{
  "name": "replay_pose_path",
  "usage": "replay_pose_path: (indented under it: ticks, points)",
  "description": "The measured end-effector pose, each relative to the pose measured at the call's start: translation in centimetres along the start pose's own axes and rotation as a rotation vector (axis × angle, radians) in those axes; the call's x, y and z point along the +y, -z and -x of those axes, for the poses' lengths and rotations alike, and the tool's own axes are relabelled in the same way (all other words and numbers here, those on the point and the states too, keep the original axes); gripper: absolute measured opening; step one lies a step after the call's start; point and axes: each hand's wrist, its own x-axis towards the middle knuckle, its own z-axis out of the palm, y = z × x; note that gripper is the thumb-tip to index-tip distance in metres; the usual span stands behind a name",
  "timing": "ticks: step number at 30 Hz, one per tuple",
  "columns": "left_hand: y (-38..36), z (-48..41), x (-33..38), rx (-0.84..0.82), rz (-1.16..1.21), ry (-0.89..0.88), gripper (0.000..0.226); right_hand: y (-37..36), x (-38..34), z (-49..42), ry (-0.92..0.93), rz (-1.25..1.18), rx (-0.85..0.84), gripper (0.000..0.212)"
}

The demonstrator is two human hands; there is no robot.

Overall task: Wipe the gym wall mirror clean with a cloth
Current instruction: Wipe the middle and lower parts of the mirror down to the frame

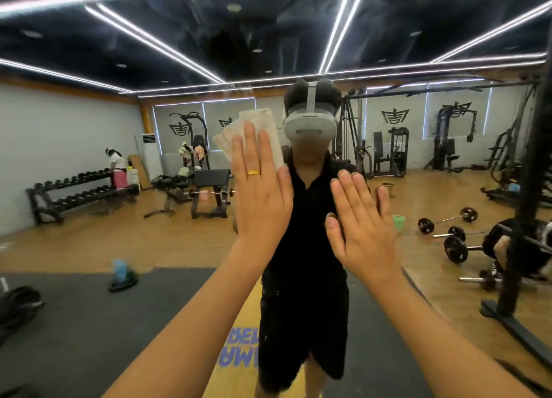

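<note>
1. Gym wall mirror [418, 146] across the whole view, throwing back a wood floor [149, 242], a dumbbell rack [71, 194] and ceiling light strips [337, 30]. Hazy streaks [227, 36] well above both hands, over the dark ceiling reflection.
2. Left hand [260, 200] laid flat, fingers straight and close together, pressing the cloth [260, 120] onto the glass. No pinch and no curl anywhere. Gold ring [254, 172] on one finger.
3. Cloth pale and folded in layers, trapped under fingers and palm. Folded edges poking out past the fingertips and off the little-finger side.
4. Right hand [361, 230] flat too, fingers straight, holding nothing, just beside the left thumb and a little lower. On the glass or just off it: cannot tell.
5. By the look of it, light, soft and limp stuff, apt to bunch or creep out from under a flat palm on a long stroke. Best kept under the full length of the fingers, with the thumb hooked over the near edge to stop drift.
6. Glass probably rigid, slick and breakable. Press evenly rather than hard, and keep the ring clear of the surface. Watch the bare right palm, a likely source of fresh prints beside the cloth.
</note>
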Motion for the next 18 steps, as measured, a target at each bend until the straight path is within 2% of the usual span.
replay_pose_path:
  ticks: [8, 18]
  points:
    - [0.7, -2.7, -1.8, -0.048, 0.028, -0.095, 0.065, 0.2, -0.3, 0.3, -0.006, 0.020, -0.005, 0.059]
    - [0.6, -10.2, 0.2, 0.016, -0.008, -0.260, 0.054, 0.1, -0.3, 0.2, -0.011, 0.012, 0.008, 0.058]
